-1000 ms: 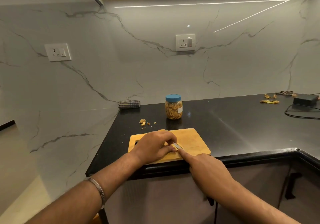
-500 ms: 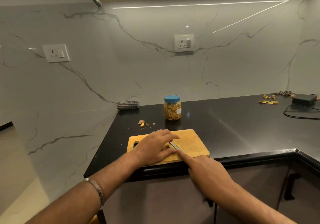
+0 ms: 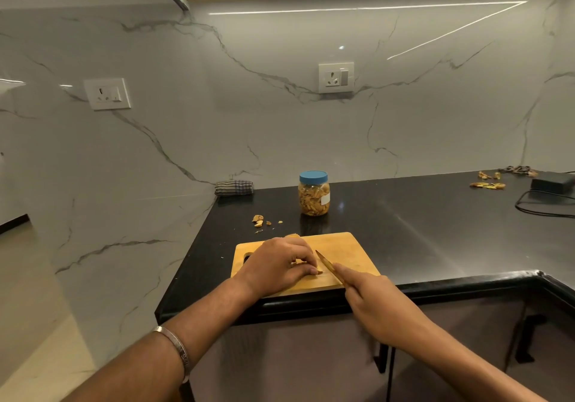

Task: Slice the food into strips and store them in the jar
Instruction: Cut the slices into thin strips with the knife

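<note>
Wooden board [image 3: 351,246]: left hand [image 3: 277,264] curled, pinning food [image 3: 306,266]; right hand [image 3: 376,302] grips slim knife [image 3: 326,264].

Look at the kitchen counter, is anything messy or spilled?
Yes, a little. Some food crumbs lie loose on the black counter, behind the cutting board and left of the jar. More scraps are scattered far right near a black box. The jar stands upright, lid on, nothing tipped.
</note>
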